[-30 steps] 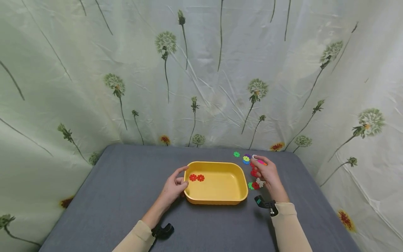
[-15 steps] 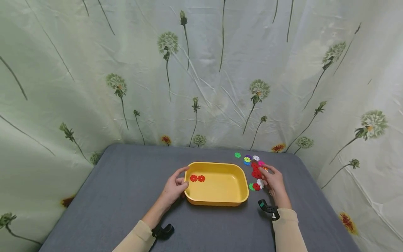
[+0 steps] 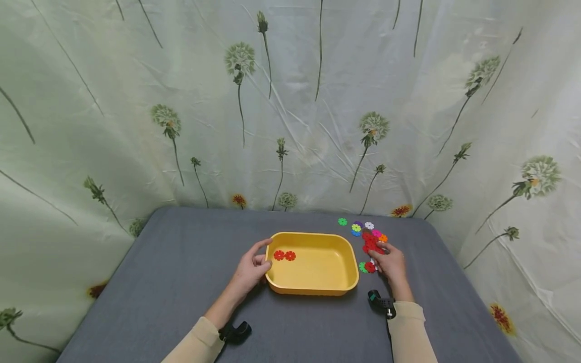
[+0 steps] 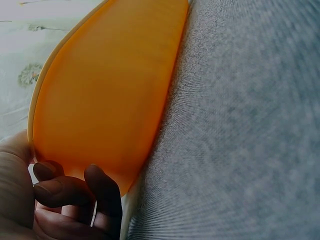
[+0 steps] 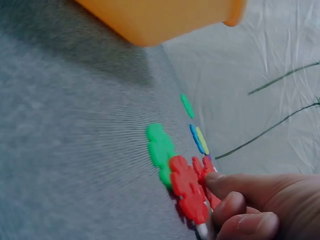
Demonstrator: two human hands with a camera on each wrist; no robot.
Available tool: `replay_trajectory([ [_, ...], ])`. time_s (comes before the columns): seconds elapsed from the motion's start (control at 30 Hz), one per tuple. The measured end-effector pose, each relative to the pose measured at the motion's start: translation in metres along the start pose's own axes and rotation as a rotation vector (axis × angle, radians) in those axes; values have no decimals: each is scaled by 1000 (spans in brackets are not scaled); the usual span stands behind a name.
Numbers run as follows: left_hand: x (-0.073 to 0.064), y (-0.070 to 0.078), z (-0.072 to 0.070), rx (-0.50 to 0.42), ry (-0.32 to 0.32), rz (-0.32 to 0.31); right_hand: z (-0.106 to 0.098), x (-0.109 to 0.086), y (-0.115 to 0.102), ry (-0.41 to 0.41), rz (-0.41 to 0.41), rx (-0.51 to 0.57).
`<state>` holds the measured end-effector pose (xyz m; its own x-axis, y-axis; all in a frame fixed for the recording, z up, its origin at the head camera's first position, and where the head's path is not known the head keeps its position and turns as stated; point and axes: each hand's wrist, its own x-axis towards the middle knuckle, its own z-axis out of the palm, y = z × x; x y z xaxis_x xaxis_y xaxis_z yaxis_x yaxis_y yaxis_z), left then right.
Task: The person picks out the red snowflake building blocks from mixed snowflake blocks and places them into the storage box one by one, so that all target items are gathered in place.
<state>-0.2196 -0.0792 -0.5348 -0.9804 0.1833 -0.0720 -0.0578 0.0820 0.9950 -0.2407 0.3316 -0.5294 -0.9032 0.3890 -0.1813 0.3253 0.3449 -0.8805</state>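
My left hand [image 3: 248, 266] grips the left end of a yellow plastic tub [image 3: 312, 291], thumb at the rim and fingers against the outer wall. Two red flower-shaped discs [image 3: 284, 255] lie side by side in the tub. My right hand [image 3: 391, 263] is low over a pile of red flower discs [image 3: 368, 242] to the right of the tub. In the right wrist view, a fingertip [image 5: 215, 179] touches a red disc while the other fingers bend loosely below. Nearer the front, a green disc [image 5: 159, 150] lies partly under a red disc [image 5: 187, 190].
Behind the pile lie a green disc [image 3: 342, 222], a yellow disc [image 3: 356, 228], a white disc [image 3: 369, 225], a pink disc [image 3: 376, 233] and an orange disc [image 3: 383, 238]. A grey cloth [image 3: 190, 282] covers the table, and a dandelion-print curtain [image 3: 308, 126] hangs behind it.
From the back of the pile, my right hand has moved toward me, onto the red discs. The white, pink and orange discs behind are now uncovered. The left hand and tub stay put.
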Motion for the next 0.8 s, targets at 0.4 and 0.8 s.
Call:
replay_trajectory([
  [0.4, 0, -1, -2, 0, 1, 17, 4, -4, -2, 82, -6, -76],
  [0.8, 3, 0, -1, -5, 6, -18, 0, 3, 0, 61, 107, 100],
])
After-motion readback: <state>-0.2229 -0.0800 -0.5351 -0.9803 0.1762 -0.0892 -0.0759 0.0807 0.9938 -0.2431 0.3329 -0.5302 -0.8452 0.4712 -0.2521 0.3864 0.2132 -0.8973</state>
